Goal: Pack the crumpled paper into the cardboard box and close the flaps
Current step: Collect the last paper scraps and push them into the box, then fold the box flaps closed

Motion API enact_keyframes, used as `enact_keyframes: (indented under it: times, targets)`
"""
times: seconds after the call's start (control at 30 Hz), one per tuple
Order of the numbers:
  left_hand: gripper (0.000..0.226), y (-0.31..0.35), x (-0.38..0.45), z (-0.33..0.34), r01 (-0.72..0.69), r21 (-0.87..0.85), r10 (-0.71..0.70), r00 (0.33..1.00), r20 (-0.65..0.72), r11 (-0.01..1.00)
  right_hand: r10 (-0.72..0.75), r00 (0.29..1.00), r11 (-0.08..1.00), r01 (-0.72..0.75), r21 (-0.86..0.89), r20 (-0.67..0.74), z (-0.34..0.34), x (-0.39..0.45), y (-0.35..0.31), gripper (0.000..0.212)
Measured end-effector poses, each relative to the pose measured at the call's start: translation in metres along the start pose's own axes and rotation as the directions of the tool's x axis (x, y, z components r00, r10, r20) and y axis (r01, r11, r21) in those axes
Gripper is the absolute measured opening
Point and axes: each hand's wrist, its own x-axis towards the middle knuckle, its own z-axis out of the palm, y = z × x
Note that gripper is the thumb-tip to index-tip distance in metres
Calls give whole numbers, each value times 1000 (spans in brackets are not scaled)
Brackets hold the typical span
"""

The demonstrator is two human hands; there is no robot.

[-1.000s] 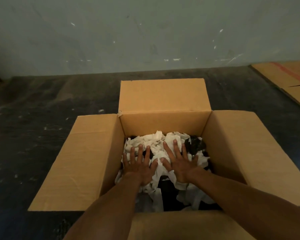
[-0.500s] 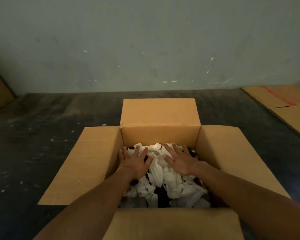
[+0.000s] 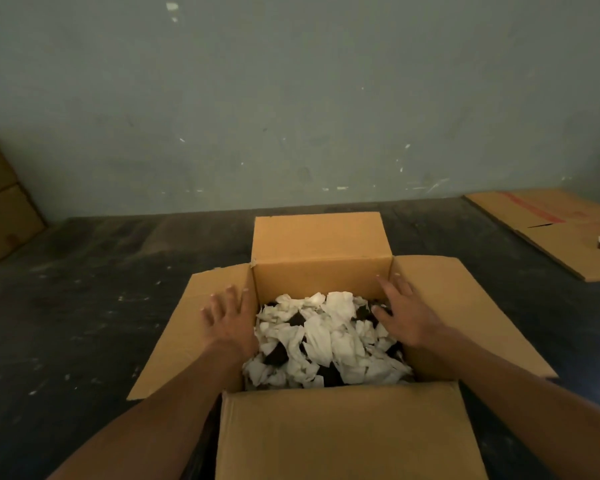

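The scene is dim and evenly lit, with a muted greenish cast on the pale scuffed wall (image 3: 291, 98). No hard shadows or glare show; the dark concrete floor (image 3: 66, 323) swallows detail. The white crumpled paper (image 3: 326, 337) is the brightest area inside the open brown cardboard box (image 3: 321, 271). Wide-angle bending curves the edges, and the whole picture looks soft and slightly smeared.

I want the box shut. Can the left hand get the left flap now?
Probably yes. The left hand lies open right at the left flap, fingers on it, and nothing sits between them.
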Motion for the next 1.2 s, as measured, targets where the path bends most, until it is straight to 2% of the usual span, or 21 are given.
enact_keyframes:
  times: [0.1, 0.17, 0.27, 0.37, 0.43, 0.53, 0.63, 0.7, 0.73, 0.77, 0.8, 0.87, 0.9, 0.93, 0.97, 1.07, 1.13, 1.2]
  targets:
    - [91, -4, -10, 2, 2, -42, -1, 1000, 11, 999, 27, 993, 998, -33, -52, -118, -6, -26, 3, 67]
    - [88, -5, -15, 4, 0, -67, 1, 1000, 18, 998, 112, 982, 989, -125, -78, -152, -10, -44, 11, 67]
    - [85, -6, -19, 8, -8, -77, 9, 1000, 9, 997, 318, 938, 948, -319, 19, -140, -5, -71, 29, 68]
    - [85, -5, -19, 11, -10, -97, 11, 1000, 1, 995, 522, 839, 847, -488, 212, -153, 6, -93, 37, 71]
    - [86, -4, -18, 12, -10, -106, 9, 1000, -7, 994, 655, 741, 720, -552, 420, -148, 14, -100, 33, 78]
    - [88, -4, -17, 15, -4, -114, 2, 1000, -18, 993, 800, 593, 465, -516, 719, -91, 20, -101, 24, 100]
    - [86, -5, -14, 18, 1, -120, -3, 1000, -21, 993, 885, 465, 241, -491, 837, 18, 18, -100, 27, 123]
    - [86, -5, -13, 18, -2, -118, -1, 1000, -26, 993, 911, 381, 41, -467, 884, 159, 19, -95, 42, 133]
    - [86, -4, -14, 18, -7, -117, 3, 999, -32, 993, 884, 415, -31, -412, 910, 218, 21, -93, 52, 131]
    - [86, -4, -13, 18, -11, -117, 7, 999, -38, 993, 839, 490, -72, -333, 940, 237, 23, -92, 58, 119]
    - [85, -4, -13, 18, -15, -119, 10, 999, -43, 993, 806, 544, -105, -254, 962, 232, 22, -91, 60, 94]
    - [84, -4, -14, 19, -18, -125, 12, 999, -48, 992, 803, 560, -172, -108, 979, 203, 11, -95, 50, 46]
    - [84, -4, -13, 19, -15, -127, 9, 999, -47, 992, 814, 549, -187, -64, 980, 191, 6, -96, 40, 34]
    - [85, -4, -13, 19, -14, -128, 8, 999, -46, 992, 827, 540, -172, -19, 985, 155, 1, -96, 32, 30]
    - [87, -4, -13, 20, -14, -129, 8, 999, -47, 992, 842, 534, -111, 18, 994, 84, -2, -97, 23, 32]
    - [88, -4, -12, 20, -15, -138, 9, 999, -46, 990, 804, 559, 226, 31, 974, -204, -7, -107, -7, 43]
    - [90, -3, -13, 19, -17, -152, 10, 999, -48, 988, 678, 648, 451, 7, 893, -348, 1, -114, -18, 39]
    - [90, -4, -15, 18, -19, -183, 8, 998, -57, 983, 514, 756, 617, 3, 787, -406, 11, -120, -27, 39]
